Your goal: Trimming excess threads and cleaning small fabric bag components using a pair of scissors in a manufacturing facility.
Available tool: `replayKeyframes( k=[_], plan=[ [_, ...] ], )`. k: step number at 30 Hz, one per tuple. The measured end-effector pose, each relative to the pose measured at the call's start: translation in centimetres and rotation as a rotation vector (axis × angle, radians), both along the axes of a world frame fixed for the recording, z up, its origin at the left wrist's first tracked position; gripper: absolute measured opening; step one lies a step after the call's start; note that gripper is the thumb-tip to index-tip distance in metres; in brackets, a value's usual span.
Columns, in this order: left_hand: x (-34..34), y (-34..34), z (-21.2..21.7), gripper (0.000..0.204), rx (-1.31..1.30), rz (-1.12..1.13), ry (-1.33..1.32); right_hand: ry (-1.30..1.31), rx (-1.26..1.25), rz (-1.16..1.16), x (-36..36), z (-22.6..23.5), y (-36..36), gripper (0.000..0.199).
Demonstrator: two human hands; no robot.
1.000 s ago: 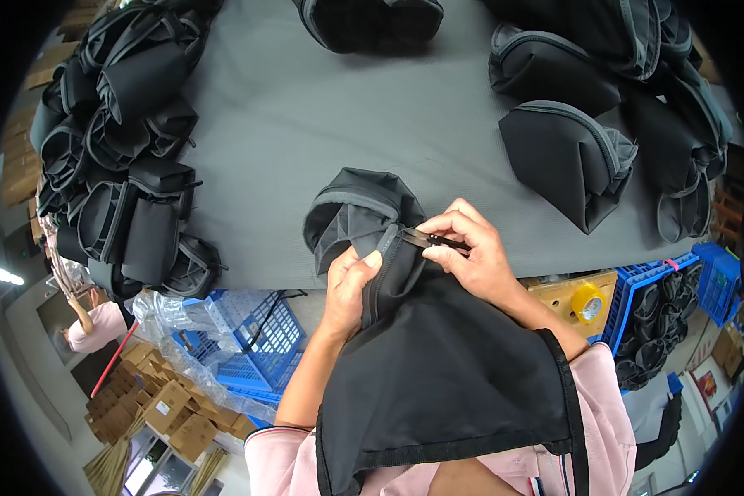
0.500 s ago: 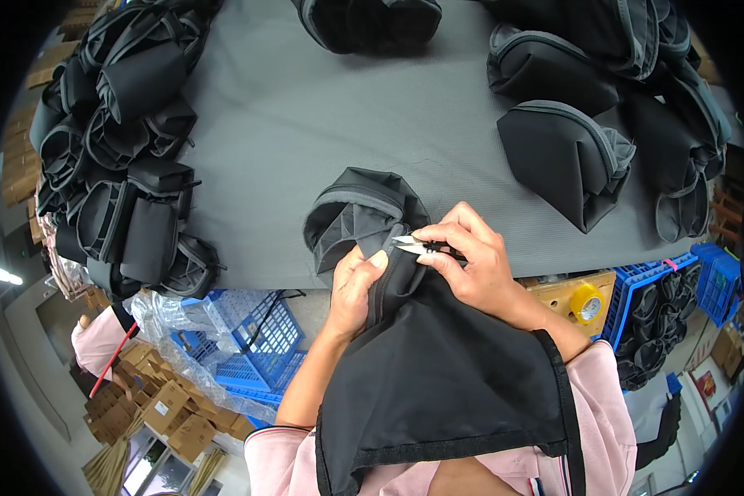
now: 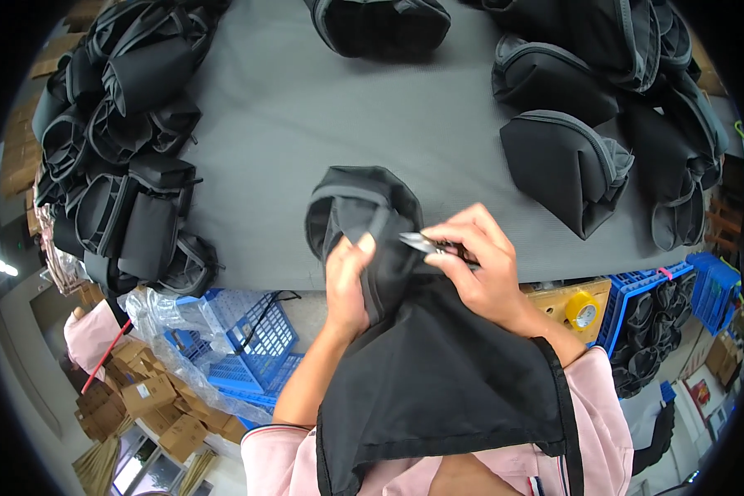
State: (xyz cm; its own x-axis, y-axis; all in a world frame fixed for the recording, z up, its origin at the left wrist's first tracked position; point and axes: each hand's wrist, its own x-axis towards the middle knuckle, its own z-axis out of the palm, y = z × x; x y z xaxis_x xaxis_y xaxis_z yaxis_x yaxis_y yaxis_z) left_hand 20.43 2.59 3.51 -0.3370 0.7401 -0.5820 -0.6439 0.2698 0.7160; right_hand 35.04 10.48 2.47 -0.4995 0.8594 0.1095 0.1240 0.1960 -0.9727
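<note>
Cardboard boxes [image 3: 145, 405]: small brown cartons piled on the floor, well below and to the left of the left hand [image 3: 349, 281], past the blue plastic crates. More brown cartons [image 3: 21, 149] stacked at far left edge, behind the heap of black bags, partly hidden. Another small brown box [image 3: 719, 355] low right, well apart from the right hand [image 3: 479, 264]. No labels, signs or screens clear enough to tell.
</note>
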Motion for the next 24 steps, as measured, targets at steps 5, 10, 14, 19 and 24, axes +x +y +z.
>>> replayKeyframes(
  k=[5,10,14,19,24],
  plan=[
    [-2.5,4.1,-2.2,0.028,0.016,0.461,-0.178,-0.015,-0.160,0.025,-0.6,0.7,1.2,0.022],
    [-4.1,4.4,-4.9,0.027,0.049,0.459,-0.219,-0.193,-0.051,-0.003,-2.7,-3.2,1.0,0.035],
    [-4.0,4.1,-4.3,0.025,-0.076,0.081,0.076,-0.034,-0.257,-0.094,-3.7,-4.9,2.5,0.027],
    [-4.1,4.8,-3.2,0.038,-0.199,-0.470,0.200,0.208,-0.616,0.009,-4.0,-5.6,3.8,0.017],
    [-3.8,4.7,-5.2,0.055,-0.166,-0.475,0.158,0.266,-0.853,0.181,-3.3,-5.7,4.6,0.011]
  ],
)
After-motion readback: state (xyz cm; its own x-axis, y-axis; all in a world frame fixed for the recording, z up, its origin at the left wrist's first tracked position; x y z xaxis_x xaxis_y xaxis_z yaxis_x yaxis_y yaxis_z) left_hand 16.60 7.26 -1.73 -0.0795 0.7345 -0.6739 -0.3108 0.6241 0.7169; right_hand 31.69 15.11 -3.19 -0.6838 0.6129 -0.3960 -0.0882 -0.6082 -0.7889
